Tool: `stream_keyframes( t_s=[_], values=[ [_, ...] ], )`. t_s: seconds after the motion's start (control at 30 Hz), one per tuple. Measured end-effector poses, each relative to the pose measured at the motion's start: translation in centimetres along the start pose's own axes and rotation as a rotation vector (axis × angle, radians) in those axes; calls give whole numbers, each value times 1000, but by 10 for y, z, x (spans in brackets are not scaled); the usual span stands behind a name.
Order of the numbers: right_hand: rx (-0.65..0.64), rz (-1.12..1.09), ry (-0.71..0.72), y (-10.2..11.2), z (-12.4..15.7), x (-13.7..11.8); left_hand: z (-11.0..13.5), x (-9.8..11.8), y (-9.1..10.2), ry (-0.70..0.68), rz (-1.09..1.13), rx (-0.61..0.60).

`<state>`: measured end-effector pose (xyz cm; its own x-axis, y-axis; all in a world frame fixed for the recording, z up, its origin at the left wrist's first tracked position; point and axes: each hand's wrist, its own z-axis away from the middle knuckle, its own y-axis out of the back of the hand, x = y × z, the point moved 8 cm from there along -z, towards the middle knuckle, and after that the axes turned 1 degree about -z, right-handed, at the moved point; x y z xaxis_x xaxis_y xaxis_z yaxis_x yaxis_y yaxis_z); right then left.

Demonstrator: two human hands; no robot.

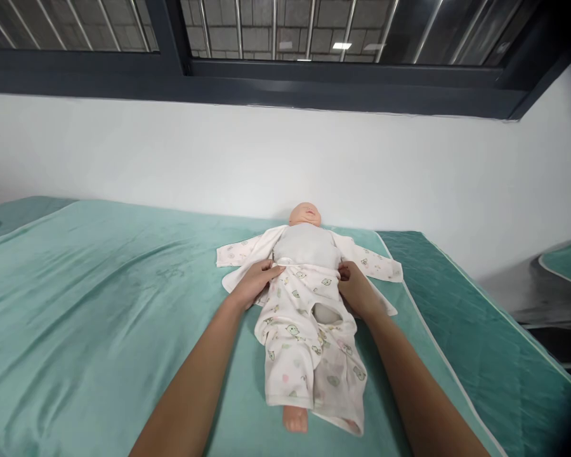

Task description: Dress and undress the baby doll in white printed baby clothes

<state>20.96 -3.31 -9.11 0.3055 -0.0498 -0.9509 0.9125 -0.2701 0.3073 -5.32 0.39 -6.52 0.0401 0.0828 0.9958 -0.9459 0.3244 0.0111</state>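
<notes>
A baby doll (306, 244) lies on its back, head toward the wall. Its patterned white jacket (380, 266) is spread open over the grey-white torso. Patterned baby pants (297, 304) cover the legs, with an opening at the crotch showing the body beneath. One bare foot (295, 419) sticks out of the left pant leg; the other leg's end is hidden in cloth. My left hand (258, 279) is closed on the waistband at the left hip. At the right hip, my right hand (356, 287) pinches the waistband's other side, its fingertips partly hidden.
A light green sheet (124, 304) covers the bed, with a darker teal quilted cover (485, 336) on the right. Behind stands a white wall (171, 152) below a dark-framed window (290, 82) with metal bars. Another green-covered surface (568, 263) shows at far right.
</notes>
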Motion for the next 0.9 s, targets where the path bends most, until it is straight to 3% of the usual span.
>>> stream_keyframes(
  t_s=[0.1, 0.23, 0.4, 0.63, 0.9],
  values=[
    [-93, -20, -46, -5, -11, 0, 1, -4, -8, 68, 157, -113],
    [-210, -72, -86, -8, -11, -8, 1, -6, -8, 91, 250, -114],
    [-371, -488, -55, -23, 11, -25, 1, -5, -9, 69, 326, -70],
    [-285, -759, -17, -34, 6, -28, -9, -13, -7, 65, 503, -61],
    [-280, -793, 40, -32, 3, -27, -11, -13, -8, 46, 533, -55]
  ],
)
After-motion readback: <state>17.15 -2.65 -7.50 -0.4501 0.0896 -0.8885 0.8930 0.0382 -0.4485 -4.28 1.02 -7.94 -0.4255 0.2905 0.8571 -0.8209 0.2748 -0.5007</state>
